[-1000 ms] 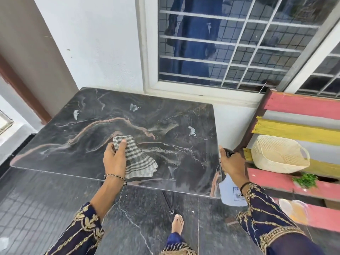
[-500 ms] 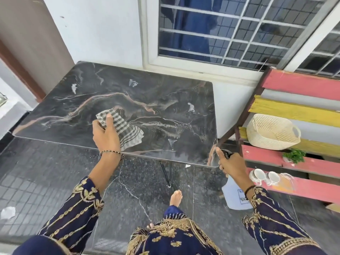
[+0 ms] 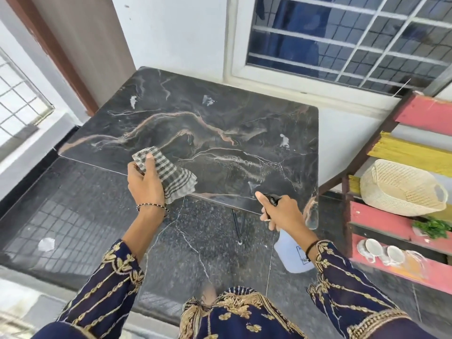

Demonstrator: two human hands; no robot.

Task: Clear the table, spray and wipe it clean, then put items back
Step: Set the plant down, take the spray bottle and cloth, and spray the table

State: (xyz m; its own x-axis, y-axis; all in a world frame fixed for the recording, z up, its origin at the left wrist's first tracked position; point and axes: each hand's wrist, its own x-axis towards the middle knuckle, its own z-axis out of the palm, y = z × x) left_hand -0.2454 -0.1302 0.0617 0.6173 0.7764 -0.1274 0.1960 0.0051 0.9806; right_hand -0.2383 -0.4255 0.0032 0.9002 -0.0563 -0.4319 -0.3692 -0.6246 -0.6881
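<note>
A dark marble-patterned table [image 3: 220, 123] stands against the white wall under a barred window, with nothing on its top. My left hand [image 3: 144, 184] grips a grey-and-white checked cloth [image 3: 171, 174] at the table's near edge, left of centre. My right hand [image 3: 281, 211] is closed around the black trigger head of a translucent spray bottle [image 3: 293, 253]. The bottle hangs below the near right corner of the table, its nozzle pointing toward the tabletop.
A slatted rack [image 3: 415, 113] painted pink and yellow leans at the right. It holds a woven basket [image 3: 401, 187], a green sprig [image 3: 433, 227] and two white cups [image 3: 384, 249]. The floor is dark polished stone, with a white scrap [image 3: 46, 243] at the left.
My left hand has slid the cloth leftward and toward the near edge. My right hand with the bottle has moved left from the table's right corner to its near edge.
</note>
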